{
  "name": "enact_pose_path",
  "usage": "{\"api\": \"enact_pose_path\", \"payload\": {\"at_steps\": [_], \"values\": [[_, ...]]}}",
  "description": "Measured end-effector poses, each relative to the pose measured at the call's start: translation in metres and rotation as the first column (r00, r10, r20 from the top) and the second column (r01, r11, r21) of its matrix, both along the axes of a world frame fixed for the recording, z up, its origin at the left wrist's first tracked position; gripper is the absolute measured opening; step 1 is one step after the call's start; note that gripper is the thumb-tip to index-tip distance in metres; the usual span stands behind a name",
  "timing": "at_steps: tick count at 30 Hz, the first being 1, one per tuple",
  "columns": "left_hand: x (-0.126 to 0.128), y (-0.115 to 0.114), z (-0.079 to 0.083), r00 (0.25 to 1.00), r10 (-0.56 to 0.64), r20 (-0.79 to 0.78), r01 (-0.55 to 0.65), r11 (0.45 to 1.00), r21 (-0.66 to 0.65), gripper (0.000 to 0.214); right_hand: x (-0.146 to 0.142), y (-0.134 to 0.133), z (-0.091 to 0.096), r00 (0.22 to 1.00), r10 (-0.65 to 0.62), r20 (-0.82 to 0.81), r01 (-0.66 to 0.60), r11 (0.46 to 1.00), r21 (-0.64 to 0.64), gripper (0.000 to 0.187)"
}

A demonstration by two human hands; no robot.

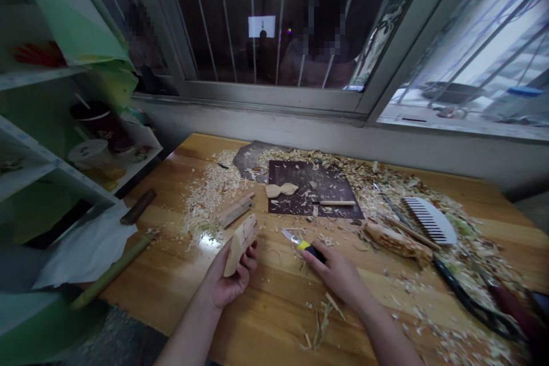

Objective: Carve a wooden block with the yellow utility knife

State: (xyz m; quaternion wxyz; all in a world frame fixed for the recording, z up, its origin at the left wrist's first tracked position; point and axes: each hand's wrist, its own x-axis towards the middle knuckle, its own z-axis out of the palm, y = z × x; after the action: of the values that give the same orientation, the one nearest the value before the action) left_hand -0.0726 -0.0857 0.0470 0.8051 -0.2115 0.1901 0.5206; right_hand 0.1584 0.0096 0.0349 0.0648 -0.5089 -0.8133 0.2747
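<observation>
My left hand (234, 277) is closed around a pale carved wood piece (240, 245), held tilted above the table with its upper end leaning right. A carving knife (306, 247) with a black and yellow handle is gripped in my right hand (337, 274); its short blade points up and left, apart from the wood. Beyond my hands a second carved wood piece (282, 189), narrow at its waist, lies on a dark mat (295, 174). On the same mat rests a slim tool with a light wooden handle (338, 203).
Wood shavings (214, 186) cover much of the wooden table (274, 309). To the right lie a white comb (430, 220), a partly barked wood piece (398, 242) and a black-handled saw (472, 300). A green stick (114, 269) crosses the left edge near shelves (81, 174). A barred window rises behind.
</observation>
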Motion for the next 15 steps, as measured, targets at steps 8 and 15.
{"api": "enact_pose_path", "payload": {"at_steps": [8, 15], "values": [[0.007, -0.001, 0.007, 0.997, 0.068, 0.035, -0.068, 0.998, 0.002, 0.047, 0.003, -0.005, -0.001, 0.999, -0.021, -0.042, 0.020, 0.999, -0.025, 0.041], [0.018, -0.002, 0.003, 0.982, 0.107, -0.155, -0.090, 0.989, 0.117, 0.032, -0.015, -0.017, -0.006, 0.995, 0.002, -0.103, -0.001, 1.000, 0.007, 0.038]]}}
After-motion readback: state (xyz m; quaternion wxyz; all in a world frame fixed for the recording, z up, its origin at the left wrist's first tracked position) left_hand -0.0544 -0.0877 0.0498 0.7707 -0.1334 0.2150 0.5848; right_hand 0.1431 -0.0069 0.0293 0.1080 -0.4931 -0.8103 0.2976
